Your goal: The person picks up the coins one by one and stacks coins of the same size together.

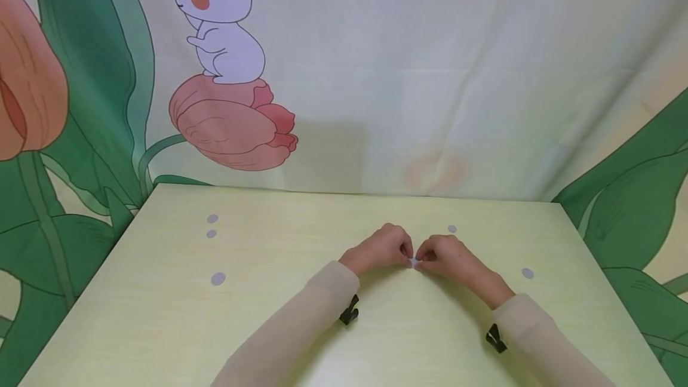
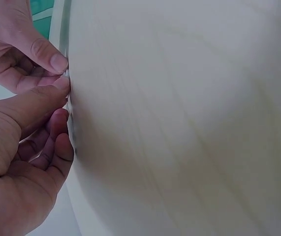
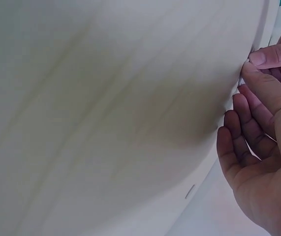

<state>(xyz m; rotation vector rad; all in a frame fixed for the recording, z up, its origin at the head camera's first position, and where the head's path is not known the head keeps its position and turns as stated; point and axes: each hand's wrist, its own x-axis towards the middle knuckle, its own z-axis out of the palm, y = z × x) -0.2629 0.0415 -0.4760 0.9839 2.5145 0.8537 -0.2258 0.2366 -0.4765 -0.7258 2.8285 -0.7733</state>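
A small pale lavender piece (image 1: 413, 262) shows between the fingertips of both hands, low over the table right of its middle. It is mostly hidden by the fingers, so I cannot tell its full shape. From the left, my left hand (image 1: 378, 249) pinches it between thumb and forefinger. My right hand (image 1: 457, 258) pinches it from the opposite side. In the left wrist view the thumb tips of the left hand (image 2: 27, 128) and right hand almost meet at the tabletop. The right wrist view has the right hand (image 3: 268, 118) with its other fingers loosely bent.
Flat lavender discs lie about the pale wood-grain table (image 1: 269, 339): an upper one (image 1: 212, 218), one just below it (image 1: 211, 233) and a larger one (image 1: 218, 279) at left, another disc (image 1: 452, 229) beyond the right hand, and a disc (image 1: 528, 273) farther right. A printed curtain (image 1: 376, 76) hangs behind.
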